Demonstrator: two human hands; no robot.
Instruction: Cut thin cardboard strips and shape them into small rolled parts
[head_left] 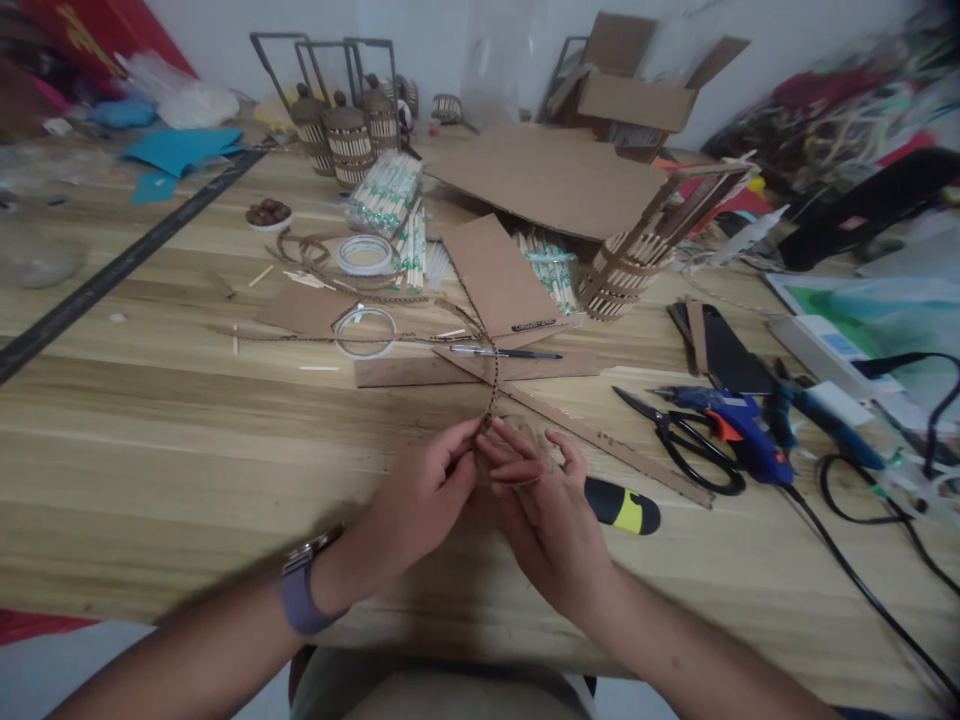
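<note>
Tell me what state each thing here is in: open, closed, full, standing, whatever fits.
Left hand: fingers pinched at the corrugated strip.
Right hand: fingers bent, at the strip; grip unclear.
Scissors: lying flat, blades look closed.
Glue gun: lying down, cord attached.
Cardboard box: flaps open.
Small dish: filled with brown balls.
Tape rolls: lying flat.
Pen: lying flat.
Three lantern-like pieces: standing upright.

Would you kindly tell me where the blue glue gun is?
In the head view, the blue glue gun lies on the right, beside the black-handled scissors.
</note>
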